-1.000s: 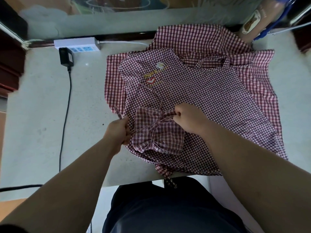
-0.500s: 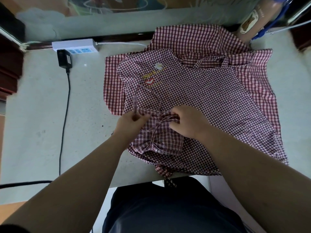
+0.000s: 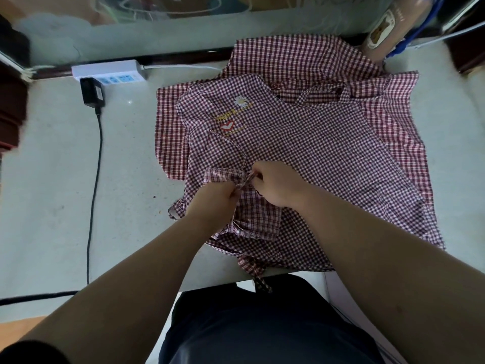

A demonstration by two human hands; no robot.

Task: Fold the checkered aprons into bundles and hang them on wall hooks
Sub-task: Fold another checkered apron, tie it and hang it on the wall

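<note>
A folded bundle (image 3: 252,214) of red-and-white checkered apron lies at the near edge of the table, on top of other checkered aprons (image 3: 328,143) spread flat. One spread apron shows a daisy and heart print. My left hand (image 3: 217,198) and my right hand (image 3: 275,185) meet over the bundle's top, each pinching its thin checkered strap (image 3: 245,181) where it crosses the bundle. A strap end (image 3: 258,277) hangs over the table's front edge.
A pale stone table (image 3: 78,193) holds a white power strip (image 3: 110,72) with a black adapter (image 3: 92,94) and its cable running toward me on the left. A brown bottle-like object (image 3: 385,27) stands at the back right. Wall and glass run along the far edge.
My left hand moved right from the bundle's left side to its top, bringing the strap across; it now meets my right hand at the crossing. The view shifted slightly.
</note>
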